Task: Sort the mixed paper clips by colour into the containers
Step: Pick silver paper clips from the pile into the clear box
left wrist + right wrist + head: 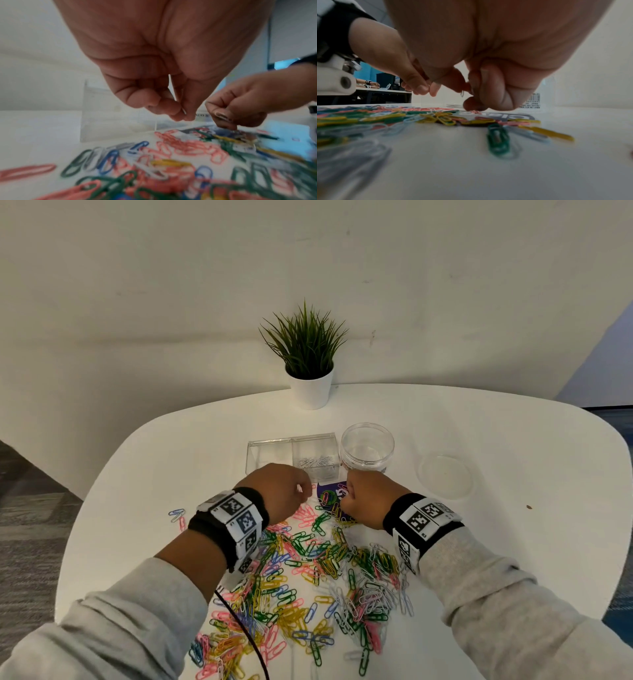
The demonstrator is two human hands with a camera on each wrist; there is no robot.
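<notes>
A heap of mixed coloured paper clips (pixel 308 570) covers the near middle of the white table (pixel 513 542). Behind it stand a clear two-compartment box (pixel 270 455), with pale clips in its right half, and a clear round jar (pixel 368 448). My left hand (pixel 306 489) hovers in front of the box, its fingertips (pixel 178 115) pinching a thin pale clip (pixel 184 111). My right hand (pixel 344 498) is low over the far end of the heap, fingers curled. A small wire clip (pixel 462 93) hangs from its fingertips (pixel 471 104).
A purple printed card (pixel 330 491) lies under the clips between my hands. A clear lid (pixel 445 475) rests to the right of the jar. A potted plant (pixel 310 361) stands at the far edge. A black cable (pixel 246 635) crosses the near clips.
</notes>
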